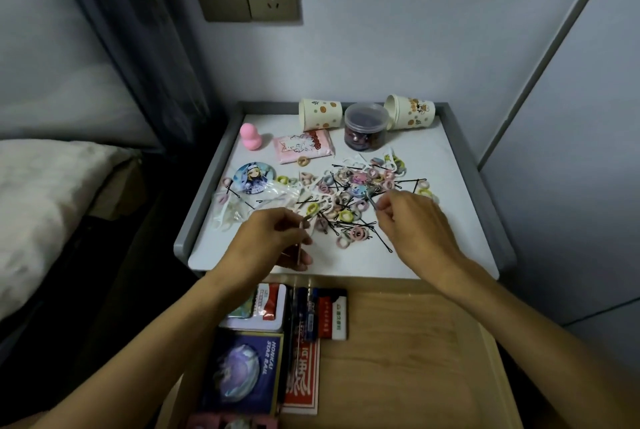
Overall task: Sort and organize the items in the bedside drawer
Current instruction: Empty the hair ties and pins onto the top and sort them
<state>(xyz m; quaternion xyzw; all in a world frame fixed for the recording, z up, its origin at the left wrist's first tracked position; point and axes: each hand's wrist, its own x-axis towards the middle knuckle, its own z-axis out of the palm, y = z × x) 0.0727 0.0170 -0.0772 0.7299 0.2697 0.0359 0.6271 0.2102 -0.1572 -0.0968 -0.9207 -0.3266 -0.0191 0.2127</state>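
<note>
Drawer [415, 359] lies open nearest, boxes [242, 369] packed along its left, bare wood right; above, left hand [273, 241] pinches a few hairpins [300, 243], right hand [415, 221] pinches one pin [372, 203] at the hair-tie pile [346, 200] on the tabletop [450, 255]; beyond, a lidded jar [366, 129] of ties stands between two tipped paper cups [320, 114].

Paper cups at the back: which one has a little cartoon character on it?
The right cup, right of the clear jar. It shows a cartoon figure among orange dots; the left cup has only dots and leaves.
</note>
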